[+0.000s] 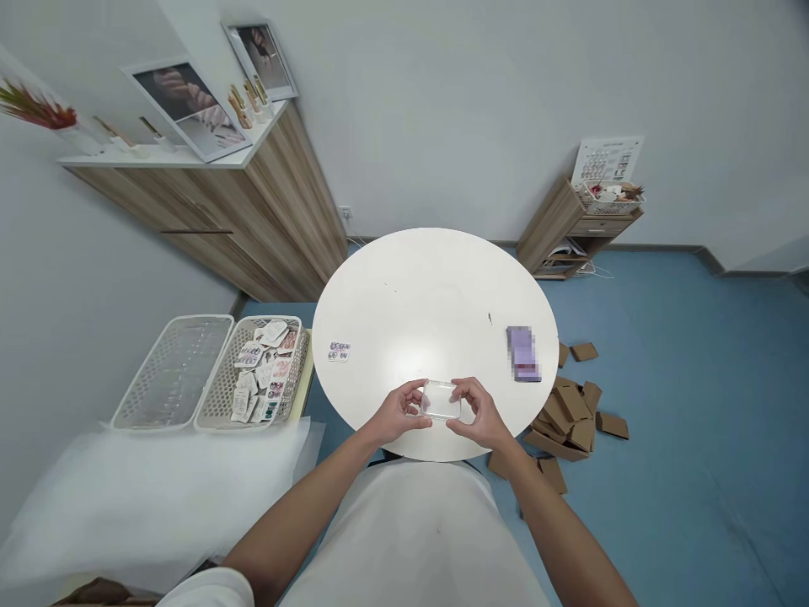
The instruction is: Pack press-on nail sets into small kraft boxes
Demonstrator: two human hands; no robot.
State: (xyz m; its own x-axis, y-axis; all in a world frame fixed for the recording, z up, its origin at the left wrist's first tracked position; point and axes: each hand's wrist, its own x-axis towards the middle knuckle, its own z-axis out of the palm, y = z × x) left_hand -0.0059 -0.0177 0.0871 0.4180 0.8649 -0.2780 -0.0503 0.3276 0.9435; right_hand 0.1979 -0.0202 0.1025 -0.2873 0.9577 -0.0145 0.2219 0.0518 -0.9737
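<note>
Transparent box [441, 401] shows a rectangular outline with rounded corners.

The left hand [408, 409] and right hand [473, 411] hold a clear box [441, 400] above a white table [430, 295].

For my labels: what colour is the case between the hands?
The case is clear and colourless, seen in the head view.

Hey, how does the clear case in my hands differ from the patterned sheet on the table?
The clear case is transparent; the patterned sheet shows two rows of purple shapes. Your left hand and right hand hold the case, while the sheet lies untouched on the table. Both look roughly rectangular.
</note>
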